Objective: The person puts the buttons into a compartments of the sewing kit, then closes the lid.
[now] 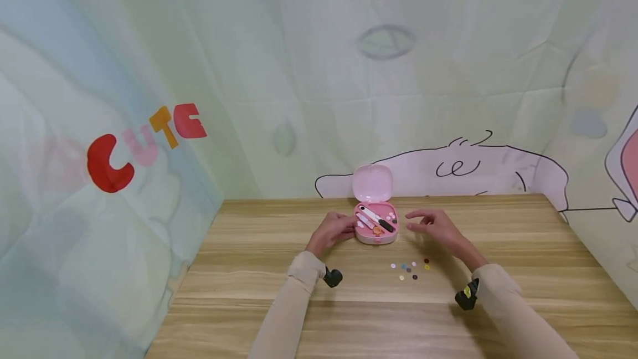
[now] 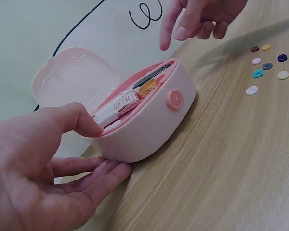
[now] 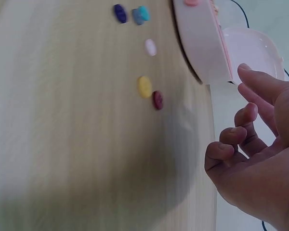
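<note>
A pink sewing box [image 1: 377,240] stands on the table with its lid [image 1: 372,183] raised. Inside lie a tape measure [image 2: 126,102], an orange ring-shaped piece [image 2: 148,87], a black-handled tool [image 1: 386,225] and several small white pieces. My left hand [image 1: 333,231] grips the box's left side, thumb on the rim and fingers low against the outer wall. Just off the box's right side hovers my right hand [image 1: 438,227], index finger and thumb apart, the other fingers loosely bent. Nothing shows between its fingers in the right wrist view.
Several loose buttons [image 1: 408,270] in various colours lie on the wooden table [image 1: 239,270] in front of the box. A printed cloth [image 1: 309,71] hangs behind the table and along its sides. Dark wrist cameras sit at both cuffs.
</note>
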The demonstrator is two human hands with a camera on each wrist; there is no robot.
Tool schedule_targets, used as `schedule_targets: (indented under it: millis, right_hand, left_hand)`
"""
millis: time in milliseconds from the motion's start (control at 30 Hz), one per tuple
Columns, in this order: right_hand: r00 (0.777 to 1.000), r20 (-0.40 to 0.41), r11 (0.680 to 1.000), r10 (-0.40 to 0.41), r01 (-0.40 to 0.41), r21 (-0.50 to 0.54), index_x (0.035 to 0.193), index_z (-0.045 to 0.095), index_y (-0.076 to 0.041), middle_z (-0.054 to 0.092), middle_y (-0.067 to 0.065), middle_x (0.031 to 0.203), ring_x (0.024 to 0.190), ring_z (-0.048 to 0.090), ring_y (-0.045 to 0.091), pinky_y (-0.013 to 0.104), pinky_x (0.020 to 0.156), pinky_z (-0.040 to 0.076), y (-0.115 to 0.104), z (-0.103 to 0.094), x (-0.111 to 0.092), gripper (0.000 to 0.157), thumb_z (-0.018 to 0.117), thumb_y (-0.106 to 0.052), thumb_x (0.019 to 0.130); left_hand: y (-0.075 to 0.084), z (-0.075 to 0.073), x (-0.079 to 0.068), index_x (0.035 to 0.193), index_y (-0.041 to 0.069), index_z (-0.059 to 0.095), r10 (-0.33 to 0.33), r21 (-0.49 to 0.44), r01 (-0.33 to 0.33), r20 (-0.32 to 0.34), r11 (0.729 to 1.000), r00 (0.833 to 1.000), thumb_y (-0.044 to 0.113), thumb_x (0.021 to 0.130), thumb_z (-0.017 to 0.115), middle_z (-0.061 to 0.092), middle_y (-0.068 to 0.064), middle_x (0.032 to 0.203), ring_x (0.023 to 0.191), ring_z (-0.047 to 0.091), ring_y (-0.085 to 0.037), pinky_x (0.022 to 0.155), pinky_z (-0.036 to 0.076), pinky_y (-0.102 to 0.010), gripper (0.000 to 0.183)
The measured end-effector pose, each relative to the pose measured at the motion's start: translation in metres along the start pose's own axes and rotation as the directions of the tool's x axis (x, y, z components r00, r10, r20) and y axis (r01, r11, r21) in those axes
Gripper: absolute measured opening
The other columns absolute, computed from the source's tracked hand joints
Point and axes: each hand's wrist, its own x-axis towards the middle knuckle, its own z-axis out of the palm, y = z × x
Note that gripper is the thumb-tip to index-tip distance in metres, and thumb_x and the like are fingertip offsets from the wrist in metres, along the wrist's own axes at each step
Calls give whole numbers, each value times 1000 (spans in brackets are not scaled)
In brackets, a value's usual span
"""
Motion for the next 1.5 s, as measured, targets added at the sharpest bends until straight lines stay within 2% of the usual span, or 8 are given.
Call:
schedule_targets:
  millis: [200,533,767,967,1267,1500]
  right_hand:
    - [998,52,998,-40,42,-45,126,72,-4,61,9,82,78,51,24,28,60,44,9,-5,-17,36,77,-24,96]
    - [987,129,991,-100,111,-80,121,74,-4,61,5,79,74,54,20,26,59,46,20,-11,-46,29,77,-17,95]
    - [977,117,967,-176,194,-164,114,78,-6,57,-2,72,65,51,11,22,53,41,27,-8,-57,23,79,-12,92]
    - [978,99,951,-184,203,-234,109,80,-8,57,-5,74,68,49,12,23,56,40,28,-3,-62,18,79,-11,91]
    - [973,68,939,-221,231,-254,100,82,-12,66,-7,80,69,50,9,22,58,43,33,1,-64,10,80,-8,91]
    - [976,60,946,-209,217,-240,97,81,-13,62,-6,76,69,50,10,23,57,41,34,3,-64,7,79,-9,91]
  left_hand:
    - [0,0,-1,116,-11,70,2,13,-2,-2,1000,1000,10,101,66,72,-13,100,86,68,-16,91,60,-33,26]
    - [0,0,-1,117,-10,70,10,33,-10,-5,999,1000,11,101,66,73,-14,103,87,68,-16,91,60,-33,27]
    - [0,0,0,116,-10,71,13,38,-13,1,999,1000,11,100,67,73,-13,101,86,69,-16,90,61,-34,27]
    - [1,0,1,114,-8,71,-2,39,2,-8,999,1000,13,100,67,72,-11,99,85,68,-15,90,61,-32,26]
    - [-2,0,2,113,-9,71,7,27,-7,-9,1000,1000,12,100,67,72,-11,97,84,68,-15,88,61,-31,24]
    - [-3,-1,2,115,-10,70,17,28,-17,-2,999,1000,11,100,67,73,-12,99,85,68,-15,91,61,-33,26]
